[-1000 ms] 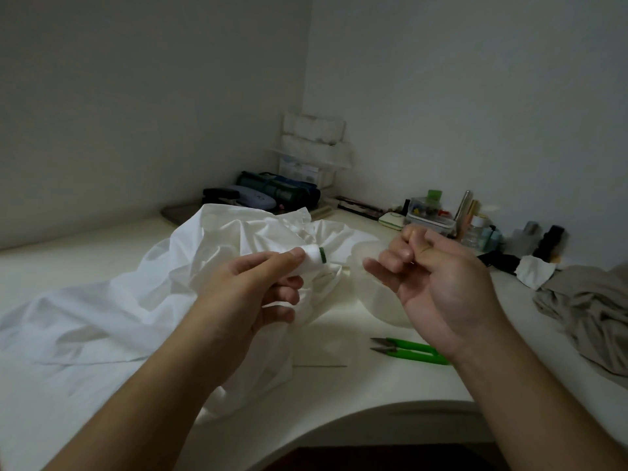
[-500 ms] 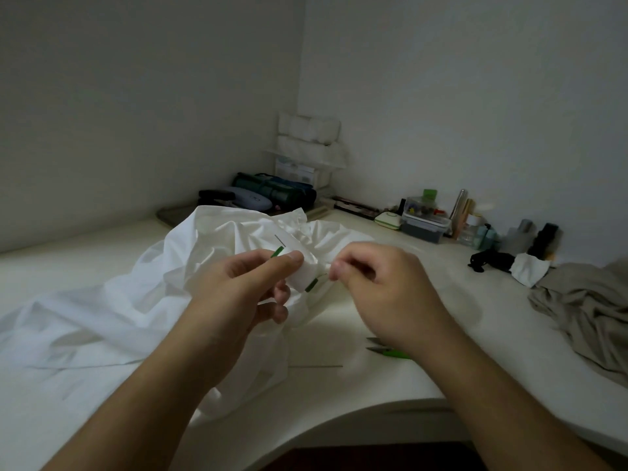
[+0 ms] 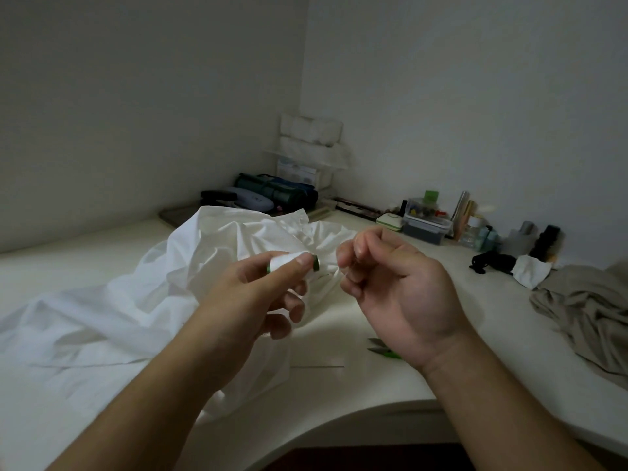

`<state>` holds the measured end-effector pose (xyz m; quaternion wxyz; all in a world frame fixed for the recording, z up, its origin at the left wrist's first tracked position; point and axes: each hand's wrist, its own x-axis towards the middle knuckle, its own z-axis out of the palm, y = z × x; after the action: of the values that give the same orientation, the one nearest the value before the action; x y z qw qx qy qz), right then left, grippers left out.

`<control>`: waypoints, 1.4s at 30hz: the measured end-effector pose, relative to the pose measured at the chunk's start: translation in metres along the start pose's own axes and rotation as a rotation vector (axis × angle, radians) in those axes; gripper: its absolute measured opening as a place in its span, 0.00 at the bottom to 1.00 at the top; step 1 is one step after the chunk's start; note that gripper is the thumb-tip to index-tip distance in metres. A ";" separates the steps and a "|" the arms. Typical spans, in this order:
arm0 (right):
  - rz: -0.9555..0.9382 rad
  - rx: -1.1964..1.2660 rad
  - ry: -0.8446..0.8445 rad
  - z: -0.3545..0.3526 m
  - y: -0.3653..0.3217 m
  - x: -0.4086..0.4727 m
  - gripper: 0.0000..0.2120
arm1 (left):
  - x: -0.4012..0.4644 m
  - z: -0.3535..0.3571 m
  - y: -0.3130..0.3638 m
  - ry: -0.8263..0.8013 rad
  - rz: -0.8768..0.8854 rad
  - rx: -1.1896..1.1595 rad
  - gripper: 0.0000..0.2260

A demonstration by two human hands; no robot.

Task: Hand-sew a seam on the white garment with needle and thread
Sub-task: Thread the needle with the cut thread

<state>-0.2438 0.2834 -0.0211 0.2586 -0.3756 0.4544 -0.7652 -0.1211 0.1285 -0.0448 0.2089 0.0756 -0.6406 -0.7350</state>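
I see the garment [image 3: 112,311], white and crumpled, spread over the table's left half with folds bunched toward the middle. My left hand [image 3: 251,300] pinches the spool [image 3: 292,263] of white thread with green ends, lying sideways above the cloth. The needle [image 3: 317,366] lies flat on the table, just right of the garment's near edge.

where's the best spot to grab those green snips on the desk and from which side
Only the grey blade tips and a bit of the green-handled thread snips show; the rest is hidden behind the right hand. The blades point left, so the handle likely lies to the right. Probably best to come from above on the right and pinch the green handle, away from the tips.
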 end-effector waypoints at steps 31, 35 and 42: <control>-0.137 -1.076 0.319 -0.015 -0.007 -0.007 0.20 | 0.013 -0.011 -0.003 0.339 0.153 -0.273 0.07; -0.194 -0.878 0.444 -0.019 -0.009 -0.011 0.12 | 0.013 -0.015 -0.001 0.446 0.185 -0.281 0.07; -0.091 -0.947 0.334 -0.020 -0.013 -0.017 0.12 | 0.010 -0.011 0.000 0.393 0.203 -0.206 0.07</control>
<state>-0.2501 0.3118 -0.0217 -0.0501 -0.3437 0.7701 -0.5350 -0.1256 0.1145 -0.0453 0.4090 0.1307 -0.5137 -0.7428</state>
